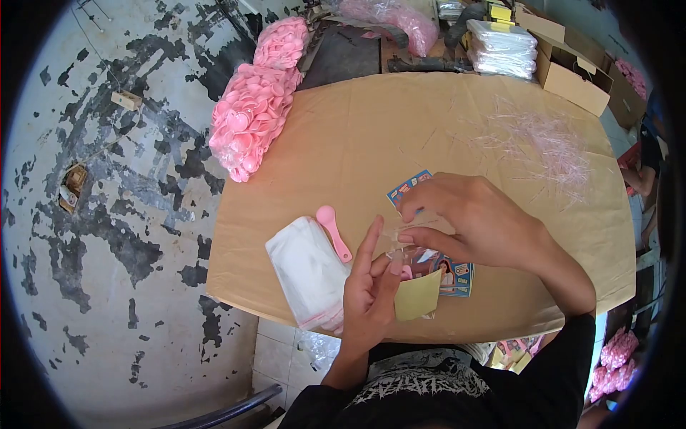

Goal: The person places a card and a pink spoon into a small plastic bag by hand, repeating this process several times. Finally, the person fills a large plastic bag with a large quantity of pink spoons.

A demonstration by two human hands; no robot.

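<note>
My left hand [373, 292] pinches a small transparent plastic bag [423, 257] between thumb and fingers, its index finger pointing up. A yellow card [418, 294] and something pink show in the bag. My right hand [468, 218] is curled over the bag's upper end, thumb and fingertips closed at its edge. Printed blue cards [457, 279] lie beneath the bag, and another blue card [409, 187] sticks out beyond my right fingers. To the left of my left hand rest a pink plastic spoon [333, 232] and a stack of transparent bags [304, 268].
Thin transparent strips [547, 146] are scattered on the brown-paper-covered table [336, 143] at right. Bags of pink spoons [251, 114] stand at the back left edge. Packs of plastic bags [502, 46] and an opened cardboard box [572, 75] sit at the back right. Another person's arm [641, 179] shows at far right.
</note>
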